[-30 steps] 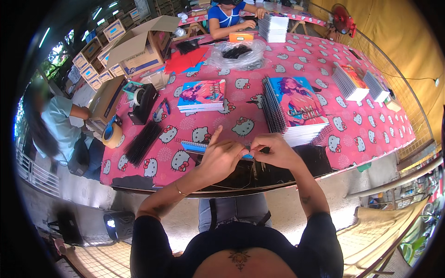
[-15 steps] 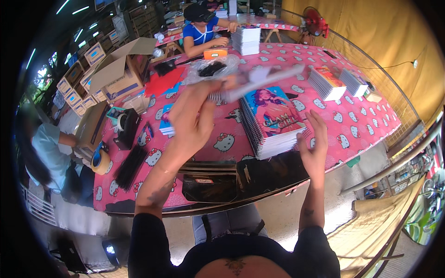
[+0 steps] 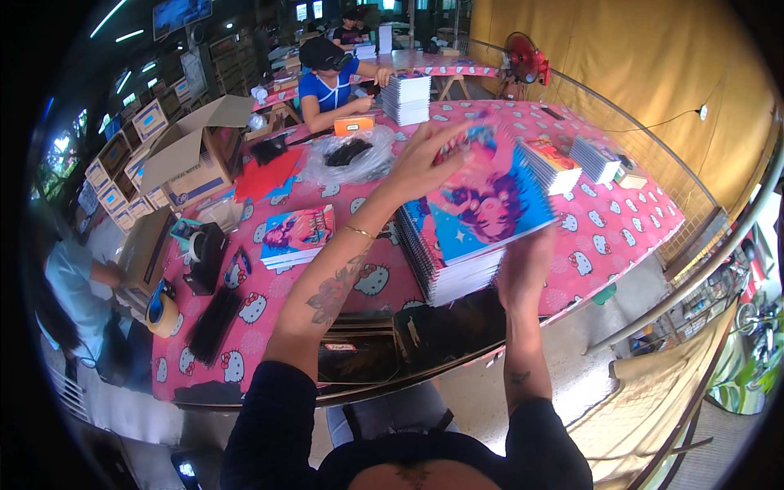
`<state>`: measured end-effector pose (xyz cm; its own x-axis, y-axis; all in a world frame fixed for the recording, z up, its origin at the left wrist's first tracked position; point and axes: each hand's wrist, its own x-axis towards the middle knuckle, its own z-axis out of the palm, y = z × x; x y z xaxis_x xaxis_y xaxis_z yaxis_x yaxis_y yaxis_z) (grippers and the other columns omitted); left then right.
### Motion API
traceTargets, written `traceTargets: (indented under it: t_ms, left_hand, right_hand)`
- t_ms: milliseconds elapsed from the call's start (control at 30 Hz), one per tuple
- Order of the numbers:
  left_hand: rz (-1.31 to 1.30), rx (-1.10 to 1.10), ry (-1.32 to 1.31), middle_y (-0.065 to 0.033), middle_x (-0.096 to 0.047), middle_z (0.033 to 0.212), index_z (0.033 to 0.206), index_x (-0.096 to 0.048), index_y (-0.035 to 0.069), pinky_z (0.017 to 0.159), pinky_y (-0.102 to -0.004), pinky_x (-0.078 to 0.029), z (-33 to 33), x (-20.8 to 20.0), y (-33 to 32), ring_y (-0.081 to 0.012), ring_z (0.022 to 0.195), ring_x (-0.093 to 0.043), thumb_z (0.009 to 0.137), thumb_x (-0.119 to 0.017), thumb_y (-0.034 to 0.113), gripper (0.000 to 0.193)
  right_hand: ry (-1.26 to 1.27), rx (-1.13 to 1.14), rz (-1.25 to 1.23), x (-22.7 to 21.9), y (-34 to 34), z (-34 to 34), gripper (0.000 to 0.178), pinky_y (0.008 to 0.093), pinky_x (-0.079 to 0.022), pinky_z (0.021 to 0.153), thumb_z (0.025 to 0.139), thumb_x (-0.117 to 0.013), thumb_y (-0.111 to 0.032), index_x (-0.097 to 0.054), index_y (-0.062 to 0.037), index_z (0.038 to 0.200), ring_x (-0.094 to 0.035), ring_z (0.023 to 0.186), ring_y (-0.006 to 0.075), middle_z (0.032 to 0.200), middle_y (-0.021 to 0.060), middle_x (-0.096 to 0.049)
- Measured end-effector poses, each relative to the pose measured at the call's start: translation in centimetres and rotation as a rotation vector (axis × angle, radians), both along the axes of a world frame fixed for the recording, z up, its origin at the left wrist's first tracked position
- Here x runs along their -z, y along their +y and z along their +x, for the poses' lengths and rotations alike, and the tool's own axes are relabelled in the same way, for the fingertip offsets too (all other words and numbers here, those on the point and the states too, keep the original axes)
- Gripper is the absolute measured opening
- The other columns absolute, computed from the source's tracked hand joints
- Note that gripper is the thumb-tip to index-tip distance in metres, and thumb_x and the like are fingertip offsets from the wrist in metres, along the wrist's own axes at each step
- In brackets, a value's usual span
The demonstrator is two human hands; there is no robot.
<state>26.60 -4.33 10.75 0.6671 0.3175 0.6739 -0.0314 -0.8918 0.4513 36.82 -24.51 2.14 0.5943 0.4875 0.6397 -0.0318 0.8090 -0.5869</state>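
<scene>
Left hand (image 3: 420, 170) and right hand (image 3: 525, 273) at a spiral notebook (image 3: 498, 208), over a tall notebook stack (image 3: 461, 280)

From where I stand: the notebook is tilted above the stack, pink-and-blue cover up, figure on it upside down to the wearer. Hands apart, one at each side. Left fingers spread at its far-left part, blurred; can't tell if they grip. Right hand at its near-right edge, fingers hidden behind it; can't tell if closed.

Left of the stack: short notebook pile (image 3: 298, 237), pliers (image 3: 237, 269), black tape dispenser (image 3: 207, 265), black spiral coils (image 3: 214, 327). Dark wooden block (image 3: 359, 353) at the near table edge. Farther off, a clear plastic bag (image 3: 371, 159) near red sheets (image 3: 269, 173). Across the pink table (image 3: 604, 216), a co-worker in blue (image 3: 327, 94) touches a white stack (image 3: 407, 102).
</scene>
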Motion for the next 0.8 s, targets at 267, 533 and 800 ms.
traceTargets:
  t_ms: [267,533,800]
  left_hand:
    - [0.201,-0.399,0.05,-0.0158,-0.048,0.148,0.14,-0.061,0.018,0.114,-0.0652,-0.024,-0.5,10.5,4.2,-0.0331,0.14,-0.044,0.097,-0.061,0.049,0.053]
    - [0.207,-0.49,0.286,-0.0163,-0.067,0.119,0.121,-0.07,0.008,0.093,-0.0439,-0.054,-22.2,14.6,9.8,-0.037,0.108,-0.066,0.087,-0.075,0.024,0.038]
    - [0.436,-0.616,0.334,-0.0133,-0.07,0.113,0.12,-0.067,0.006,0.091,-0.0468,-0.054,-30.2,24.0,11.5,-0.0343,0.103,-0.067,0.093,-0.064,0.011,0.028]
  right_hand:
    - [-1.244,0.768,-0.607,3.8,0.6,-4.1,0.059,0.0579,-0.025,0.117,0.093,-0.068,-0.037,-0.056,-0.0049,0.141,-0.044,0.142,0.0329,0.147,0.0153,-0.053]
    - [-1.21,0.954,-0.546,5.7,2.2,-6.0,0.029,0.0452,-0.037,0.104,0.088,-0.069,-0.02,-0.073,-0.0078,0.115,-0.06,0.12,0.0231,0.124,0.0055,-0.069]
    - [-1.131,0.781,-0.412,4.9,1.9,-7.8,0.034,0.0469,-0.036,0.108,0.087,-0.072,-0.013,-0.071,-0.0067,0.12,-0.058,0.124,0.0293,0.131,0.0123,-0.065]
